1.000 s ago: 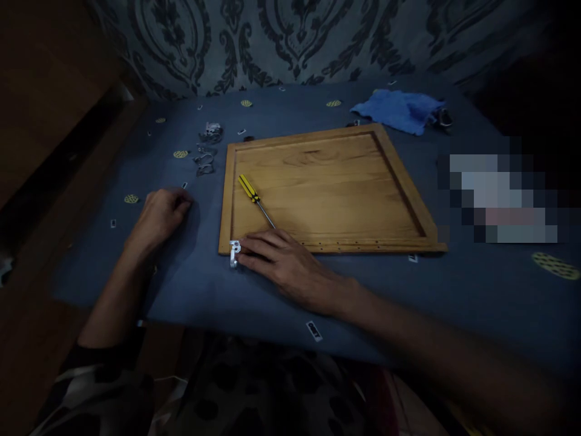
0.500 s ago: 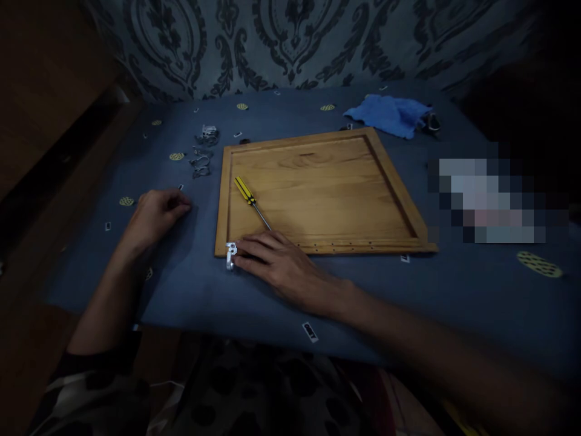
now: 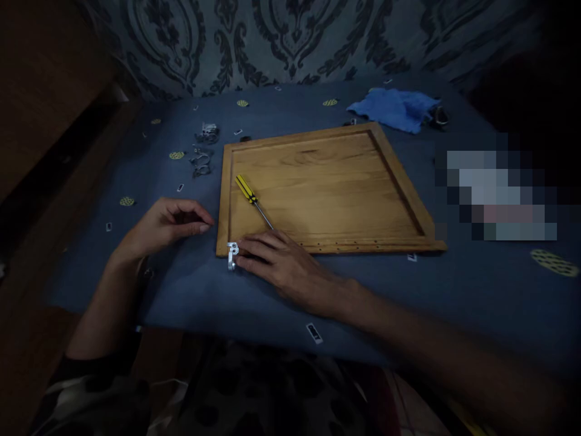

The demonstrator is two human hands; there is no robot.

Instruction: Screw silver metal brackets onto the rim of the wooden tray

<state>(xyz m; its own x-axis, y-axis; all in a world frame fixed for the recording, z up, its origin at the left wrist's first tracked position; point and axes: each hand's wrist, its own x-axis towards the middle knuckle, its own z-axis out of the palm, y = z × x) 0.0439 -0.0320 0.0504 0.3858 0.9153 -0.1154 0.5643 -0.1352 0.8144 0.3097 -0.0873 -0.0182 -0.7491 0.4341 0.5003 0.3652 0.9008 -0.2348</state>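
Note:
A wooden panel (image 3: 313, 188) with a raised frame lies flat on the blue cloth. At its near left corner sits a silver metal hinge (image 3: 233, 249), its curved arm overhanging the panel's edge. My right hand (image 3: 288, 269) rests across the near edge, its fingertips holding the hinge from the right. Just left of the panel my left hand (image 3: 175, 225) hovers, thumb and forefinger pinched together; anything between them is too small to make out. A screwdriver (image 3: 247, 189) with a yellow and black handle lies on the panel, its tip hidden behind my right hand.
Several metal hinges (image 3: 202, 160) lie in a group beyond my left hand. At the back right a crumpled blue cloth (image 3: 394, 109) rests beside a dark object (image 3: 439, 116). A blurred-out patch covers the right side. Patterned fabric rises behind.
My left hand has moved right, toward the panel's left edge, with its thumb and forefinger now pointing at it. My right hand and the hinge stay in place.

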